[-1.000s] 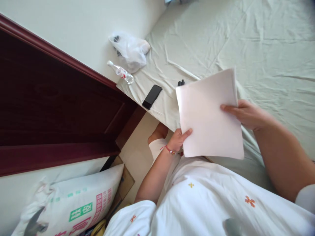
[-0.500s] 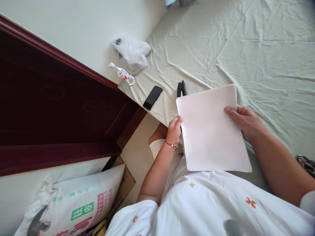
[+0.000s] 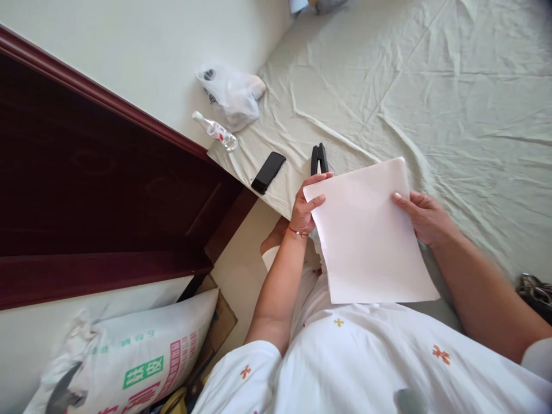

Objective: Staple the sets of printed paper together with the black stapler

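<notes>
Blank white paper (image 3: 366,236), perhaps several sheets together, is held up in front of my lap. My left hand (image 3: 307,201) grips its upper left corner, thumb on the front face and fingers behind and along the top edge. On the right edge, near the top, my right hand (image 3: 425,215) pinches it with the thumb in front; the other fingers are partly hidden behind. Just beyond the top left corner a black stapler (image 3: 319,158) lies on the sheet-covered surface, its near end hidden by my left hand and the paper.
A black phone (image 3: 268,172) lies near the left edge of the pale bed sheet (image 3: 457,115). Beyond it are a clear bottle (image 3: 218,132) and a white plastic bag (image 3: 235,98). Keys (image 3: 535,287) lie at far right. A printed sack (image 3: 142,351) stands lower left beside dark wood furniture (image 3: 99,155).
My left hand has moved up along the paper's left edge to its top corner, fingers now reaching past the top. The paper's top edge has dipped slightly towards me.
</notes>
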`<state>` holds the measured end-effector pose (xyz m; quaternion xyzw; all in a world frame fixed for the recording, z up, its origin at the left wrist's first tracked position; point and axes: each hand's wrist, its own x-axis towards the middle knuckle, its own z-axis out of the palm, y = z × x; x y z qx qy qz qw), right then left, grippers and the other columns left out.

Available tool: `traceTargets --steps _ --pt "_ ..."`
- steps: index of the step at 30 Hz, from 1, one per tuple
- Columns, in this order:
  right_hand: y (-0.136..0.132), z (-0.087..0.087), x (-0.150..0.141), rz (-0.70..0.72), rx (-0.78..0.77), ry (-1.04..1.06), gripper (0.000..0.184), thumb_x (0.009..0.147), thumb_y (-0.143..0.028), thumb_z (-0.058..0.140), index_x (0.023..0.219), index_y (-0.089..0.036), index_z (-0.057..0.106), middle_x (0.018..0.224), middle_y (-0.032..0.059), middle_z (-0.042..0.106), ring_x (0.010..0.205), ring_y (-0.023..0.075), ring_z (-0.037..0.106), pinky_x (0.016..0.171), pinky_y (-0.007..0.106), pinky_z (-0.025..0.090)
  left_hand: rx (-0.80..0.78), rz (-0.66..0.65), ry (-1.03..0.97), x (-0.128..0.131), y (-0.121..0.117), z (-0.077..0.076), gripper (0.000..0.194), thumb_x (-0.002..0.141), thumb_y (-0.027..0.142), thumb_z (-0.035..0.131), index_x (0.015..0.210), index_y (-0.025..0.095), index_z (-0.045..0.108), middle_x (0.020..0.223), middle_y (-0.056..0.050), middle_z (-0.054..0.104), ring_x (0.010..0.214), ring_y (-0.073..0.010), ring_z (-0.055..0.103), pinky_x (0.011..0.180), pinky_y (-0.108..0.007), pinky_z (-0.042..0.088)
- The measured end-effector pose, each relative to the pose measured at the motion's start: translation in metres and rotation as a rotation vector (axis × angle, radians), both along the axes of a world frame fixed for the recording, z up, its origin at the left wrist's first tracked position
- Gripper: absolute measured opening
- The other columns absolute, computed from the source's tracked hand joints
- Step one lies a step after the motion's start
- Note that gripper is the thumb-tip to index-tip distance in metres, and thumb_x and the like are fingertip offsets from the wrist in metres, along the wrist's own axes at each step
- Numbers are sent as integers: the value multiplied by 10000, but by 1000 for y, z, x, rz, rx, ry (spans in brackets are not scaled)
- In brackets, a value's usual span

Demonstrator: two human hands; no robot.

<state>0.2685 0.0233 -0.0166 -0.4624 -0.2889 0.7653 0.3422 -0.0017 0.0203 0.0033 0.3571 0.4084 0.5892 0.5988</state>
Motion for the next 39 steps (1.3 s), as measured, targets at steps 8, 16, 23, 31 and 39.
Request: traceTargets --steps 8,16,23,31,39 --pt "-3 -3 -4 -61 108 -28 247 820 -465 859 929 -266 763 940 26 824 698 176 744 641 248 599 -32 28 -22 2 -5 -10 448 704 350 902 1100 238 724 1252 -71 724 1207 -270 674 1095 -423 503" --pt "1 -24 -5 -117 173 -65 446 716 -612 887 920 -234 767 860 50 814 652 208 746 570 286 616 -52 44 61 -3 -1 -14 620 698 374 882 1272 288 667 1181 -48 749 1094 -243 708 1003 -393 555" --pt "2 -25 -3 -107 188 -48 393 746 -581 884 908 -239 775 879 50 815 627 187 725 564 282 605 42 -41 72 -5 1 -12 403 709 285 813 1097 243 716 1261 -63 728 1228 -291 662 1098 -461 499" --pt "1 -24 -3 -92 192 -68 390 806 -604 826 942 -243 764 898 63 814 658 209 734 593 304 600 1 -30 99 -3 -1 -10 405 706 356 826 1056 238 659 1249 -63 711 1160 -277 674 1028 -427 521" --pt "7 -22 -6 -28 225 -293 351 885 -612 693 854 -263 701 729 41 729 584 216 662 548 353 548 -242 151 288 -14 9 -21 373 778 439 805 996 161 684 752 -3 643 641 -105 583 627 -236 460"
